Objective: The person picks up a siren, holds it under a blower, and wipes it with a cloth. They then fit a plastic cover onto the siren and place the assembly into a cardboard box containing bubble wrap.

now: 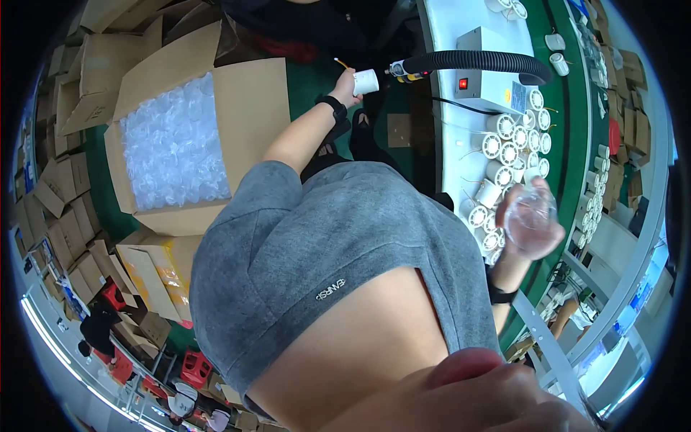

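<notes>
My left hand [345,88] is closed around a white cylindrical part [366,81] with a short yellow wire sticking out behind it. Just beyond that part is the tip of a hot-air-gun-like nozzle [407,70], joined to a black corrugated hose [482,60]; a small gap separates them. Over the right side, my right hand [541,243] grips a clear plastic cup-shaped piece [531,214], slightly blurred. Beneath and beside that hand, several white cylindrical parts [508,153] with round vented ends crowd the white worktable.
A grey metal box [484,75] with a red switch stands on the worktable [450,122]. A green conveyor belt [558,101] runs alongside, carrying more white parts. At my left, an open carton [252,108] holds many clear plastic pieces [173,147]. Taped cartons [155,277] stand nearby.
</notes>
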Tool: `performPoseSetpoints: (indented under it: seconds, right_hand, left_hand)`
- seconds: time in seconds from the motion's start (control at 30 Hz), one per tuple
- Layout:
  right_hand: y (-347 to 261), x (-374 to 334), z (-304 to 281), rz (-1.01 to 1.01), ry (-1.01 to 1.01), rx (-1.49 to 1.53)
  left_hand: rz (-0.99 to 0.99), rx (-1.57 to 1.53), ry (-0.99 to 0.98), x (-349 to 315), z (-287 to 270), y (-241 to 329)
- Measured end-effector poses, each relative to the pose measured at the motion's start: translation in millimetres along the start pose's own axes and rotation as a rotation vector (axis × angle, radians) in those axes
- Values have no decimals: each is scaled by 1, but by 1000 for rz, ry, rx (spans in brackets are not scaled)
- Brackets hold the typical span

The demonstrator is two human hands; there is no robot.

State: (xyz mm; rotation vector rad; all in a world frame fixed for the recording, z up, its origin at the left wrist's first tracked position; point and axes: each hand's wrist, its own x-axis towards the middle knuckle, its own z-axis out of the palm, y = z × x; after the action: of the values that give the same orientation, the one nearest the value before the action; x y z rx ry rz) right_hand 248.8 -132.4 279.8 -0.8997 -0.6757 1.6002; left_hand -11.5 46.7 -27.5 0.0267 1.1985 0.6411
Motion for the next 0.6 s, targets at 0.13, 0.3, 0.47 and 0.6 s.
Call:
performPoseSetpoints:
  seconds: [0.13, 0.3, 0.47, 0.6]
  right_hand:
    - [66, 12, -16, 115, 50, 137]
    - [141, 65, -34, 406, 127, 563]
    - [225, 138, -68, 599, 281, 507]
    - [277, 203, -65, 601, 173, 549]
  left_hand:
    - [354, 409, 133, -11, 17, -3]
    - [838, 803, 253, -19, 7, -4]
    - [896, 640, 123, -75, -17, 5]
    - [514, 66, -271, -115, -76, 1]
